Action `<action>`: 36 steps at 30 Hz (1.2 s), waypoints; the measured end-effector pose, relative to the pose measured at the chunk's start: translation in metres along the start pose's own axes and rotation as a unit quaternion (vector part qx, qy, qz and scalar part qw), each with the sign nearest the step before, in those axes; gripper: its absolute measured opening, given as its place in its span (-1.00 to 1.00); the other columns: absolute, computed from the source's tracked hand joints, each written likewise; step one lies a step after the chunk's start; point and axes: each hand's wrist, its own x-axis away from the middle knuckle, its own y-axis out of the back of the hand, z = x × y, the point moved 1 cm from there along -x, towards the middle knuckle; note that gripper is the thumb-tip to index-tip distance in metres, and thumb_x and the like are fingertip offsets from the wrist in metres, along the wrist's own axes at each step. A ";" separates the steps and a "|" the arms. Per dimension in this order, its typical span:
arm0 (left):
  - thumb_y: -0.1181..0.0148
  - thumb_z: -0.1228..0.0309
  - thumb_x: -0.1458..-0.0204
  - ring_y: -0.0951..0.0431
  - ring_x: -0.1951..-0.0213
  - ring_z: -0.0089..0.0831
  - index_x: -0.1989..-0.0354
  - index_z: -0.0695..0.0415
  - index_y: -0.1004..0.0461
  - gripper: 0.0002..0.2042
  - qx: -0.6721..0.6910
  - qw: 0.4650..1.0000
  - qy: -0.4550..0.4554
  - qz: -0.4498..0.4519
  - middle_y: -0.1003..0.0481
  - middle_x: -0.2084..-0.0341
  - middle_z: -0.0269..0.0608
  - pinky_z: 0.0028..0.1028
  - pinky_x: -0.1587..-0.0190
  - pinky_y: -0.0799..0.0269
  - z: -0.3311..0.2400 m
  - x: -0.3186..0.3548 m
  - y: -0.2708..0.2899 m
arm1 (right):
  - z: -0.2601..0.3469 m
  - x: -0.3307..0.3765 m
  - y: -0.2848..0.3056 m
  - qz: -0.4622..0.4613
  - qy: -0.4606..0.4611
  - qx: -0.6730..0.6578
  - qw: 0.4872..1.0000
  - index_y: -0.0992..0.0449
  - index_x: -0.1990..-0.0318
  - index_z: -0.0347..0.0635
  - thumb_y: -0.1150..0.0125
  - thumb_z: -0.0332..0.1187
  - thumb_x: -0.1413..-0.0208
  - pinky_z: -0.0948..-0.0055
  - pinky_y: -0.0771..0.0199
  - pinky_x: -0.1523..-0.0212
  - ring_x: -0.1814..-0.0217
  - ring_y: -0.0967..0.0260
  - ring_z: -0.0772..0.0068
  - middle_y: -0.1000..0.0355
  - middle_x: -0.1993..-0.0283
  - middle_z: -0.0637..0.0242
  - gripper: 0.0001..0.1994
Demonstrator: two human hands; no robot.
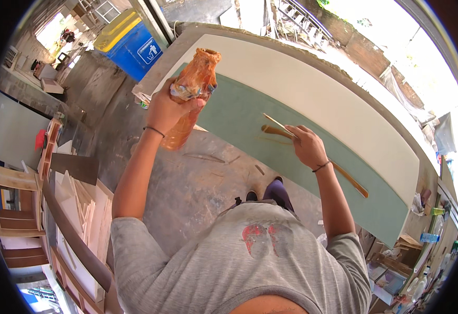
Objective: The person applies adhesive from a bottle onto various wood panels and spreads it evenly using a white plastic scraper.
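My left hand (170, 109) is wrapped round an orange-brown plastic bottle (196, 76). Its cut, open top is crusted with brown residue, and it is raised over the near left edge of the green sheet (234, 107). My right hand (308, 146) grips a thin pale stick (277, 123) low over that sheet. Under the stick and my right wrist runs a long, glossy brown streak of what looks like glue (352, 180). My hand and forearm hide its middle part.
A cream-white panel (312, 78) lies along the far side of the green sheet on the worktable. A blue bin (132, 55) with a yellow lid stands at the far left. Wood boards (85, 204) lean at the left. Several bottles (430, 237) sit at the right.
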 end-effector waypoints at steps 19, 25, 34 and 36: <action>-0.52 0.15 0.54 -0.48 0.15 -0.18 0.14 0.19 -0.25 -0.26 0.361 0.925 0.018 -0.116 -0.47 0.23 -0.08 -0.32 0.10 -0.40 0.034 -0.223 -0.289 | -0.034 0.005 -0.022 -0.120 -0.232 -0.090 0.961 -0.39 0.18 -0.32 -0.03 -0.48 0.01 0.18 -0.35 0.27 0.30 -0.38 -0.10 -0.42 0.37 -0.05 -0.79; -0.52 0.14 0.58 -0.44 0.07 -0.15 0.00 0.16 -0.20 -0.13 0.335 0.939 0.078 -0.027 -0.42 0.16 -0.07 -0.27 0.00 -0.36 0.041 -0.245 -0.298 | -0.028 -0.020 -0.014 -0.132 -0.301 -0.111 0.938 -0.41 0.17 -0.37 -0.05 -0.47 -0.03 0.33 -0.37 0.25 0.32 -0.43 0.19 -0.44 0.36 -0.01 -0.78; -0.51 0.04 0.60 -0.09 -0.22 -0.06 -0.23 0.28 0.09 0.18 0.280 0.957 0.019 0.073 -0.12 -0.15 0.10 -0.25 -0.23 -0.08 0.092 -0.236 -0.296 | 0.005 -0.037 -0.035 -0.157 -0.326 -0.103 0.926 -0.42 0.10 -0.38 -0.05 -0.43 -0.03 0.37 -0.38 0.20 0.28 -0.43 0.26 -0.47 0.30 0.04 -0.72; -0.47 -0.02 0.53 -0.04 -0.24 -0.07 -0.23 0.37 0.10 0.17 0.350 0.935 0.022 0.053 -0.07 -0.16 0.17 -0.28 -0.26 0.00 0.111 -0.216 -0.279 | 0.018 -0.040 -0.041 -0.165 -0.340 -0.078 0.923 -0.42 0.08 -0.37 -0.05 -0.41 -0.04 0.38 -0.38 0.19 0.26 -0.42 0.28 -0.48 0.28 0.06 -0.71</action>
